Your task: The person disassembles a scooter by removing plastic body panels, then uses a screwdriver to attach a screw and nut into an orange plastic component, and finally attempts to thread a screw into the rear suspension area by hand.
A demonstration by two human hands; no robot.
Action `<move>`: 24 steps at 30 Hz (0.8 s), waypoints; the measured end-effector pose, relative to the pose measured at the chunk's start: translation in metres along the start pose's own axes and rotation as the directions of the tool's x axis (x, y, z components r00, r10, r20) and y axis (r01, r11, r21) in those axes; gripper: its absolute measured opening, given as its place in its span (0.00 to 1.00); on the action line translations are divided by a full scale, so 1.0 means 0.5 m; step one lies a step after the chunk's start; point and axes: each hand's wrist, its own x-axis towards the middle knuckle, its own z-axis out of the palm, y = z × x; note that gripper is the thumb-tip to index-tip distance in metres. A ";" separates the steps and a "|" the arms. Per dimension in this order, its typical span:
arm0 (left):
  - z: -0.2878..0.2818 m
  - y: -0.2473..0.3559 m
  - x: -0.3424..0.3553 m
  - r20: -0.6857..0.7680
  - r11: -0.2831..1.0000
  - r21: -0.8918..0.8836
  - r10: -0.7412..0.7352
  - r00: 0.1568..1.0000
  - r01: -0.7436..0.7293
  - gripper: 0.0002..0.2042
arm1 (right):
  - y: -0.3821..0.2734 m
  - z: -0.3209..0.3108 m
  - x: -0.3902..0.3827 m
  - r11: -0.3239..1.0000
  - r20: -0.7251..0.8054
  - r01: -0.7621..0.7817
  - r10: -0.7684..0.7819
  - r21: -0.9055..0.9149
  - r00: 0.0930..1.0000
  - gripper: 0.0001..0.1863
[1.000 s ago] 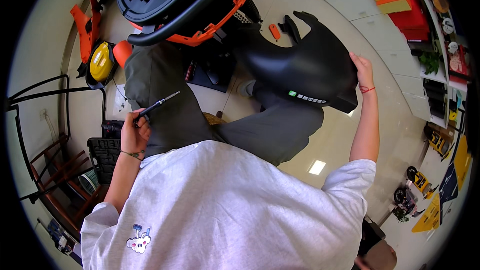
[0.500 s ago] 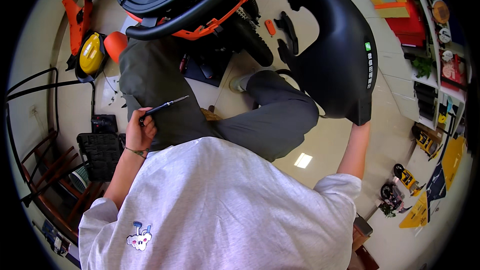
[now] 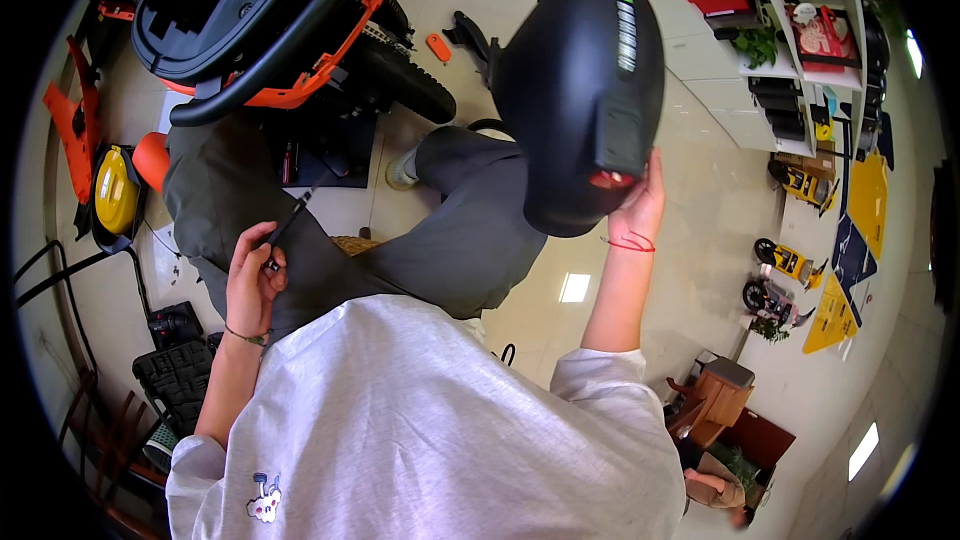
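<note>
1. We see one big black shell [image 3: 560, 130], up in the air above the floor [image 3: 470, 60], to the right of the bent knees. It is round and smooth like an egg, with a soft shine.
2. The right hand [image 3: 640, 202] has hold of the shell's lower end. Its fingers curve around the edge, partly open, and we cannot see all of them.
3. Near that hand, we spot one red patch [image 3: 610, 180] on the shell.
4. The left hand [image 3: 254, 275] is curled around one thin, dark, pen-shaped tool [image 3: 290, 223], over the dark grey trousers [image 3: 440, 230]. The tool's far end looks blurry.
5. We count two wrist bands: one red string [image 3: 632, 243] and one dark band [image 3: 246, 337].
6. Up top we see one big machine [image 3: 190, 25] with a thick black bar and a hard orange rim [image 3: 290, 95]. One bumpy black tyre [image 3: 420, 85] is beside it.
7. On the floor we find one small orange oval [image 3: 438, 47] near one bent black piece [image 3: 470, 37].
8. We count two yellow toy-like bikes [image 3: 790, 262] and one pinkish one [image 3: 770, 302] at the right.
</note>
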 end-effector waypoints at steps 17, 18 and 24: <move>0.042 -0.024 -0.024 0.246 0.933 0.316 0.098 0.964 -0.175 0.15 | 0.052 0.158 -0.163 0.945 0.334 0.075 0.038 -0.317 0.942 0.07; 0.038 -0.030 -0.017 0.298 0.929 0.308 0.113 0.948 -0.207 0.15 | 0.048 0.177 -0.186 0.950 0.346 0.079 0.032 -0.301 0.938 0.09; 0.077 -0.015 -0.014 0.335 0.900 0.400 0.033 0.942 -0.173 0.17 | 0.102 0.168 -0.259 0.888 0.508 0.308 -0.103 -0.340 0.856 0.20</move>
